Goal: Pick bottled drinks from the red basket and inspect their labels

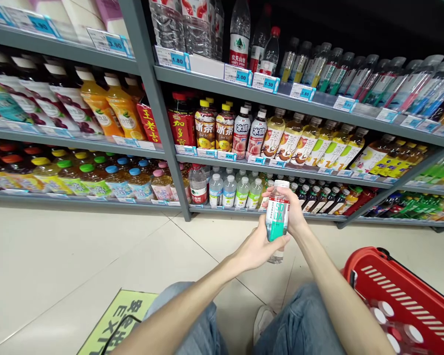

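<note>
A clear bottle of soda water (277,217) with a white cap and a white and green label stands upright between my hands, above the floor in front of the shelves. My left hand (257,245) is wrapped round its lower half, the thumb across the front. Higher up, my right hand (294,209) grips the bottle near its neck from the right, with its fingers partly hidden behind it. Beyond the bottle, a row of bottles with white caps (229,191) stands on the bottom shelf.
A red shopping basket (403,291) with several white-capped bottles is at my right. Grey shelves (281,170) full of drinks run across the front. A green exit sign (114,320) lies on the tiled floor (77,251) at the left.
</note>
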The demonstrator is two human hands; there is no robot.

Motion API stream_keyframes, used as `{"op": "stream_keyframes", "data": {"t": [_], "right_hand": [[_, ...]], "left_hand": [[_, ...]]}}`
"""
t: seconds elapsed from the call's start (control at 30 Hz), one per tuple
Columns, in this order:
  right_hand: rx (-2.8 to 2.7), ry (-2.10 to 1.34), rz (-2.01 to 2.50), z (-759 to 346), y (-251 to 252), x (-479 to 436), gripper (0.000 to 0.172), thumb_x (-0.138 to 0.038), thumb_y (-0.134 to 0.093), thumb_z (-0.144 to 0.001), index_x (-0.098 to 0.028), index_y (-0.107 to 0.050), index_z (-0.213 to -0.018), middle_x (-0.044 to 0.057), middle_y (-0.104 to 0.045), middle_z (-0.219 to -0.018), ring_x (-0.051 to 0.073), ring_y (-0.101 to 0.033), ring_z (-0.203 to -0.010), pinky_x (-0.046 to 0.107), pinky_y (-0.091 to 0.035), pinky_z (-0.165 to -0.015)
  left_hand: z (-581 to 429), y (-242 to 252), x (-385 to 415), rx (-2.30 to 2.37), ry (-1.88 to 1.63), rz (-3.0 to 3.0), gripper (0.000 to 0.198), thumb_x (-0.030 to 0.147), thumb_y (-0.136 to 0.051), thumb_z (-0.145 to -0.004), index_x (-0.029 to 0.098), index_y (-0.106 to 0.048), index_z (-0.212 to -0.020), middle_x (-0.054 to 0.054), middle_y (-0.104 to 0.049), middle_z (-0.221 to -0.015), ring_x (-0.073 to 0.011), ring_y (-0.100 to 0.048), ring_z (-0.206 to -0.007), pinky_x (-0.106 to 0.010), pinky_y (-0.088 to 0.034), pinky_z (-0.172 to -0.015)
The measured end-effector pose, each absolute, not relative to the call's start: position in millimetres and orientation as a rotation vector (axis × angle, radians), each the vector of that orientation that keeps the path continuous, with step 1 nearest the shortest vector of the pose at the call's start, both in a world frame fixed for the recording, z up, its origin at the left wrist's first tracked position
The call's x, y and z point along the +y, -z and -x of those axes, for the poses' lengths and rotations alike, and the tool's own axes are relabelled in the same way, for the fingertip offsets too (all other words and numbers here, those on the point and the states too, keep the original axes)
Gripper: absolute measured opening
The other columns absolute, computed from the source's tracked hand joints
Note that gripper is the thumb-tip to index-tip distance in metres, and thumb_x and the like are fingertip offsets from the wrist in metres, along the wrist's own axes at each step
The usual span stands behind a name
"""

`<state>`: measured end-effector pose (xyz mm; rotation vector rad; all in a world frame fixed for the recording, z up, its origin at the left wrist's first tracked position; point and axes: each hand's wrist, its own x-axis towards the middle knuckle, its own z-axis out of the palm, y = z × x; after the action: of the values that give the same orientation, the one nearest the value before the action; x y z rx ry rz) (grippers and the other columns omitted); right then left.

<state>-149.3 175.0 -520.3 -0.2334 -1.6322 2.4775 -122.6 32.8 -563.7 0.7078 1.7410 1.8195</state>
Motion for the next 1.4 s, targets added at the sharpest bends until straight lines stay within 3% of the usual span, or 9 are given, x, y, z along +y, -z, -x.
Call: {"op": "stream_keyframes", "data": {"t": [0.17, 0.47, 0.67, 0.77, 0.93, 1.17, 1.4], "right_hand": [[-1.655, -2.444, 0.224, 150.0, 520.8, 175.1, 0.033, -0.045, -0.073, -0.068, -0.017, -0.072, -0.086, 0.005, -0.076, -0.081, 0.019, -0.068, -0.059, 0.027, -0.052, -0.052], [-1.674, -2.404, 0.172, 148.9, 520.0, 173.1, 0.03, -0.043, -0.072, -0.07, -0.016, -0.073, -0.085, 0.006, -0.076, -0.08, 0.019, -0.069, -0.059, 0.028, -0.052, -0.051], [-1.648, -2.409, 0.236, 150.6, 522.6, 171.8, 0.029, -0.042, -0.073, -0.07, -0.017, -0.072, -0.084, 0.005, -0.076, -0.079, 0.019, -0.068, -0.059, 0.028, -0.053, -0.052], [-1.632, -2.413, 0.252, 150.6, 523.2, 170.5, 0.028, -0.042, -0.073, -0.071, -0.017, -0.071, -0.085, 0.005, -0.076, -0.08, 0.019, -0.068, -0.059, 0.028, -0.054, -0.052], [-1.624, -2.41, 0.272, 148.5, 521.9, 167.7, 0.026, -0.041, -0.072, -0.071, -0.017, -0.071, -0.082, 0.005, -0.075, -0.079, 0.019, -0.068, -0.059, 0.029, -0.053, -0.052], [-1.636, -2.373, 0.304, 148.5, 521.2, 165.2, 0.025, -0.04, -0.072, -0.071, -0.017, -0.07, -0.08, 0.005, -0.076, -0.079, 0.019, -0.068, -0.057, 0.029, -0.053, -0.052], [-1.586, -2.403, 0.271, 147.6, 521.2, 168.0, 0.026, -0.039, -0.074, -0.072, -0.016, -0.069, -0.083, 0.006, -0.076, -0.082, 0.019, -0.069, -0.06, 0.028, -0.055, -0.053]], "left_hand": [[124.3, 568.8, 33.3, 1.803, -1.756, -0.829, 0.054, 0.047, -0.065, -0.09, 0.018, -0.038, -0.128, -0.007, -0.067, -0.097, -0.0212, -0.068, -0.088, -0.038, -0.052, -0.083], [124.8, 566.6, 30.7, 1.855, -1.712, -0.821, 0.057, 0.048, -0.064, -0.089, 0.018, -0.038, -0.131, -0.008, -0.069, -0.1, -0.0229, -0.068, -0.09, -0.039, -0.052, -0.083], [125.5, 560.6, 30.2, 1.978, -1.674, -0.806, 0.047, 0.042, -0.064, -0.087, 0.019, -0.043, -0.123, -0.004, -0.07, -0.085, -0.0211, -0.068, -0.076, -0.034, -0.052, -0.072], [126.9, 560.2, 30.9, 2.054, -1.664, -0.782, 0.048, 0.039, -0.067, -0.083, 0.02, -0.046, -0.122, -0.003, -0.07, -0.083, -0.0196, -0.066, -0.072, -0.03, -0.049, -0.067], [128.8, 563.3, 31.9, 2.127, -1.627, -0.726, 0.074, 0.047, -0.084, -0.063, 0.02, -0.049, -0.123, -0.003, -0.068, -0.089, -0.0209, -0.063, -0.075, -0.029, -0.048, -0.064], [131.6, 567.9, 31.8, 2.055, -1.714, -0.745, 0.055, 0.028, -0.078, -0.068, 0.019, -0.051, -0.116, -0.003, -0.066, -0.092, -0.0173, -0.062, -0.075, -0.029, -0.048, -0.068], [134.5, 565.8, 31.7, 1.932, -1.808, -0.768, 0.058, 0.021, -0.079, -0.066, 0.018, -0.051, -0.117, -0.003, -0.063, -0.093, -0.0175, -0.06, -0.081, -0.03, -0.048, -0.072]]}}
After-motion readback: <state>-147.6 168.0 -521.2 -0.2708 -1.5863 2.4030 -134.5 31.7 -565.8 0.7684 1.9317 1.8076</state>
